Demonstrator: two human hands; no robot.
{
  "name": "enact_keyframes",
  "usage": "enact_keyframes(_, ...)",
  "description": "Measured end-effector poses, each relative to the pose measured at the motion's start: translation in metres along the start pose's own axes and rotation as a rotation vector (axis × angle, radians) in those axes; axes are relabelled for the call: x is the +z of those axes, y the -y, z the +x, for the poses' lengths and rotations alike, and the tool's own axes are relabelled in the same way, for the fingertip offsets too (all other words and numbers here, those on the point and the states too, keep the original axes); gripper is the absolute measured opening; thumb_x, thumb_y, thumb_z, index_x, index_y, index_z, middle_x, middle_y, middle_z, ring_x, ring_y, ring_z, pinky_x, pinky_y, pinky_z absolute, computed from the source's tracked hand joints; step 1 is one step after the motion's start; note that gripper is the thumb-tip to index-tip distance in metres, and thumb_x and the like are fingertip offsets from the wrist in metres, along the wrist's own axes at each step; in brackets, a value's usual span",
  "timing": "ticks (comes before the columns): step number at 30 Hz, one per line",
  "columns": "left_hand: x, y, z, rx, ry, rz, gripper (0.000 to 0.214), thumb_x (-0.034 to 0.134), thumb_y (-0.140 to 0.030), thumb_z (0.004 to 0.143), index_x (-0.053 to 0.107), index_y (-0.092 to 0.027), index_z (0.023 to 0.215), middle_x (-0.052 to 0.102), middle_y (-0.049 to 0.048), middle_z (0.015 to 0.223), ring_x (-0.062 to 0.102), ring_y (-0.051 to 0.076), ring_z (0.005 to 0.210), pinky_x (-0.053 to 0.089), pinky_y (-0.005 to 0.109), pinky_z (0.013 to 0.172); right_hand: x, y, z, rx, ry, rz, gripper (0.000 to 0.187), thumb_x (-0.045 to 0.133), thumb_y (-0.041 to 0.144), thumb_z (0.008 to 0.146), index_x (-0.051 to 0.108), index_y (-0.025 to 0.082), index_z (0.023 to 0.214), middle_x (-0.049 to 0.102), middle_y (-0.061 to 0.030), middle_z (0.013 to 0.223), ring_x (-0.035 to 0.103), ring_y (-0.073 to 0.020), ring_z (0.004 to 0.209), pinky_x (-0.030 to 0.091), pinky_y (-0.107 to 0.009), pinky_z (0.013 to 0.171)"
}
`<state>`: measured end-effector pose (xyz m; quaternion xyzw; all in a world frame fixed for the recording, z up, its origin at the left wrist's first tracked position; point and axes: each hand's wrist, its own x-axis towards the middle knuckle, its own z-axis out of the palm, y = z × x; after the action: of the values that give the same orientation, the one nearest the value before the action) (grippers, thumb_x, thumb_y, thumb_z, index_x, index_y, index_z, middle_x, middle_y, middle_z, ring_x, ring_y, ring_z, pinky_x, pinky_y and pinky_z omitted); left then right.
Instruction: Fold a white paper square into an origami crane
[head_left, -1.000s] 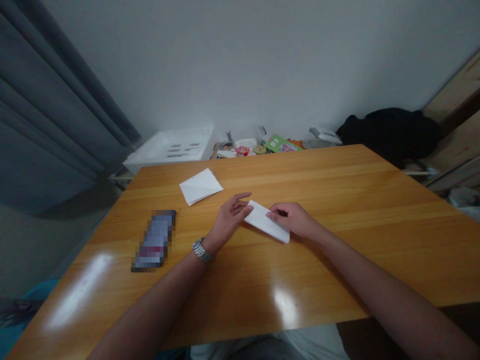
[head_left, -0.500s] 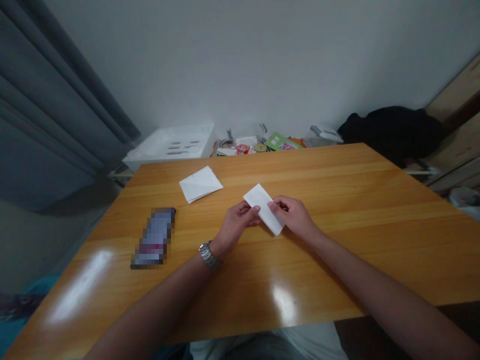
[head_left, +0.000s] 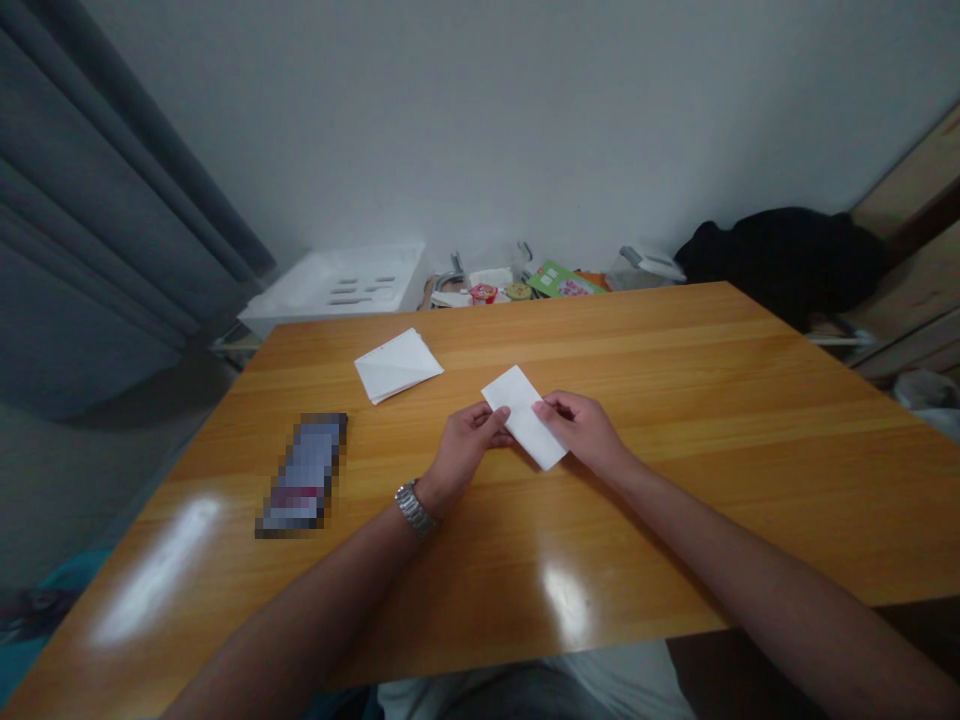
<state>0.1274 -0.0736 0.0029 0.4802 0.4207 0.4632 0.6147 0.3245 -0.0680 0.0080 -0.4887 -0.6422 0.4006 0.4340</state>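
A folded piece of white paper (head_left: 526, 420) is held at a slant above the wooden table (head_left: 675, 380). My left hand (head_left: 466, 445) pinches its left edge, thumb on top and fingers underneath. On the opposite edge, my right hand (head_left: 585, 430) grips the paper the same way, with its thumb lying on the upper face. The fingertips below the paper are partly hidden. Farther back on the left lies a small stack of white paper (head_left: 399, 365), its layers slightly fanned. A metal watch (head_left: 414, 507) is on my left wrist.
A phone (head_left: 304, 475), its screen blurred out, lies left on the table. Behind the far edge are a white slotted plastic tray (head_left: 337, 285), a green packet (head_left: 562, 280), a small red item (head_left: 484, 293) and a black cloth heap (head_left: 784, 265). A grey curtain (head_left: 97, 200) hangs at left.
Both hands keep hold of the folded paper. My left thumb has slid slightly toward the paper's left edge, baring more of its face. The whole view has shifted a little.
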Motion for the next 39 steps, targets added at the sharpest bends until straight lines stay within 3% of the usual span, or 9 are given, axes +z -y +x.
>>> enact_keyframes(5,-0.001,0.001,0.0,-0.04,0.001,-0.073,0.041,0.077,-0.046,0.08,0.073,-0.011,0.101,0.074,0.011,0.101,0.07,0.018,0.084,0.06,0.031,0.081,0.0,-0.001,0.0,0.022,0.0,0.039,0.034,0.06,0.048,0.09,0.068,0.017,0.082,0.068,-0.0029,0.075,0.058,-0.016,0.065,0.042,-0.025,0.057)
enact_keyframes(10,-0.002,0.001,0.001,-0.103,-0.025,-0.118,0.036,0.082,-0.044,0.076,0.073,-0.01,0.082,0.073,0.0073,0.087,0.067,0.013,0.078,0.059,0.025,0.079,-0.001,-0.001,-0.001,0.026,-0.016,0.029,0.035,0.06,0.05,0.089,0.069,0.017,0.082,0.067,-0.0031,0.074,0.058,-0.0162,0.066,0.043,-0.026,0.058)
enact_keyframes(14,-0.002,0.001,0.0,-0.108,-0.026,-0.115,0.037,0.081,-0.045,0.076,0.073,-0.01,0.082,0.073,0.007,0.088,0.068,0.013,0.078,0.059,0.025,0.079,-0.002,0.001,-0.002,0.019,-0.024,0.007,0.034,0.061,0.049,0.089,0.069,0.017,0.082,0.068,-0.0037,0.076,0.058,-0.0166,0.066,0.043,-0.026,0.059)
enact_keyframes(20,-0.002,-0.006,-0.001,-0.012,-0.002,-0.057,0.04,0.074,-0.05,0.082,0.07,-0.012,0.094,0.074,0.0074,0.091,0.07,0.016,0.079,0.061,0.03,0.078,-0.003,0.002,-0.003,-0.001,-0.017,-0.023,0.034,0.059,0.049,0.09,0.067,0.017,0.08,0.064,-0.0026,0.071,0.054,-0.0153,0.064,0.042,-0.026,0.058)
enact_keyframes(24,-0.005,-0.008,0.001,0.075,-0.067,-0.051,0.039,0.072,-0.05,0.083,0.069,-0.012,0.093,0.074,0.0078,0.094,0.071,0.019,0.086,0.06,0.033,0.082,-0.003,0.003,-0.004,-0.011,0.015,-0.022,0.033,0.059,0.047,0.091,0.066,0.017,0.081,0.063,-0.0018,0.072,0.053,-0.0146,0.063,0.04,-0.026,0.057)
enact_keyframes(30,-0.006,-0.004,0.003,0.055,-0.113,-0.075,0.04,0.073,-0.051,0.083,0.071,-0.012,0.091,0.075,0.0083,0.092,0.072,0.02,0.084,0.059,0.033,0.082,-0.002,0.005,-0.005,-0.016,0.027,-0.034,0.033,0.058,0.047,0.092,0.065,0.017,0.08,0.063,-0.0015,0.071,0.053,-0.0148,0.063,0.039,-0.026,0.057)
enact_keyframes(36,-0.005,-0.007,0.001,0.092,-0.032,-0.044,0.046,0.064,-0.055,0.089,0.072,-0.011,0.1,0.076,0.0118,0.098,0.073,0.023,0.087,0.06,0.038,0.083,-0.004,0.003,-0.004,-0.01,0.033,-0.032,0.032,0.058,0.047,0.092,0.065,0.018,0.08,0.063,-0.0013,0.071,0.053,-0.0147,0.063,0.038,-0.026,0.057)
enact_keyframes(39,-0.005,-0.009,0.0,0.132,-0.079,0.006,0.045,0.064,-0.054,0.089,0.072,-0.012,0.102,0.076,0.0106,0.097,0.073,0.023,0.084,0.06,0.036,0.079,-0.003,0.003,-0.004,-0.001,0.055,-0.03,0.032,0.058,0.047,0.092,0.064,0.018,0.08,0.062,-0.0013,0.072,0.052,-0.0146,0.064,0.039,-0.026,0.058)
